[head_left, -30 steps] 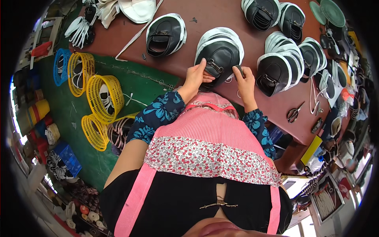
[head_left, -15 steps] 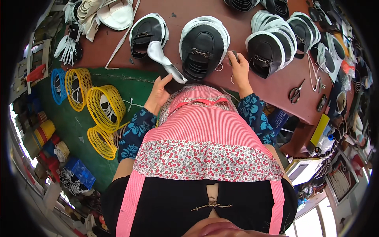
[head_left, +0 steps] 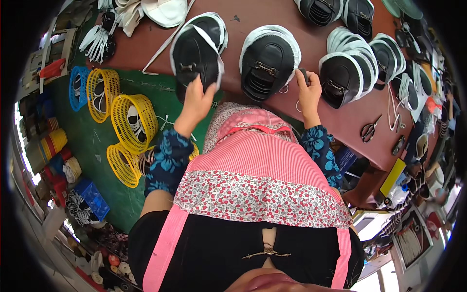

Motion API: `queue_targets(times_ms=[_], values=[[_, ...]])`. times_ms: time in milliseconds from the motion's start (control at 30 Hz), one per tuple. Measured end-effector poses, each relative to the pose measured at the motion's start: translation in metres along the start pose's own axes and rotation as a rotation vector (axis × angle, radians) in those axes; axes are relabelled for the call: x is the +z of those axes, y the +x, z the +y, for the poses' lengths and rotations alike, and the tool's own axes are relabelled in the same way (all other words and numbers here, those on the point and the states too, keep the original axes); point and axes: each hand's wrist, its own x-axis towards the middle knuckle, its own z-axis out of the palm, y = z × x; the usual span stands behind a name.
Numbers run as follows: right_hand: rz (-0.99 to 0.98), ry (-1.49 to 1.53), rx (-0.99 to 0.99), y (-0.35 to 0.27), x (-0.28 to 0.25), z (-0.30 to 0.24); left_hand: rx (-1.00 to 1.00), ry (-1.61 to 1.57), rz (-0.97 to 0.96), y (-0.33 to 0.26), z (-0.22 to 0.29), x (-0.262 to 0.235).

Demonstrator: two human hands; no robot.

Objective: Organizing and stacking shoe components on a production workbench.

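My left hand [head_left: 196, 104] grips a black shoe upper [head_left: 194, 53] by its lower end, near the metal bit on it. The upper has a white edge and is black face up. It overlaps another black upper [head_left: 212, 27] at the table's left. In front of me a stack of black uppers [head_left: 269, 51] with white rims rests near the table edge. Just right of that stack, my right hand [head_left: 310, 95] is closed on a small dark piece [head_left: 303, 75] whose kind I cannot make out. A thin pale loop shows below those fingers.
More stacked uppers [head_left: 343, 78] lie to the right on the reddish-brown table [head_left: 292, 14]. Scissors [head_left: 369, 130] are near its right edge. Yellow baskets [head_left: 116, 117] and a blue basket [head_left: 73, 90] stand on the green floor [head_left: 104, 170] at left. White pieces [head_left: 165, 10] lie far left.
My left hand has moved up and forward, bringing the upper from the table edge onto the left pile, now black side up. My right hand keeps its grip beside the middle stack. The view shifted slightly.
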Motion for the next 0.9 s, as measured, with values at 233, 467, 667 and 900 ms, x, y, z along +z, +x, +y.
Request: queue_targets(times_ms=[233, 467, 667, 900], values=[[-0.081, -0.017, -0.099, 0.009, 0.025, -0.073, -0.014, 0.466, 0.096, 0.107, -0.051, -0.015], [-0.265, -0.314, -0.527, 0.051, 0.084, -0.1, 0.019, 0.132, 0.004, 0.056, 0.023, 0.06], [-0.658, -0.868, -0.612, 0.088, 0.161, -0.081, -0.419, -0.069, -0.326, 0.053, 0.022, 0.124], [-1.008, -0.717, -0.21, 0.154, 0.188, -0.084, -0.459, -0.17, -0.319, 0.054, 0.026, 0.118]])
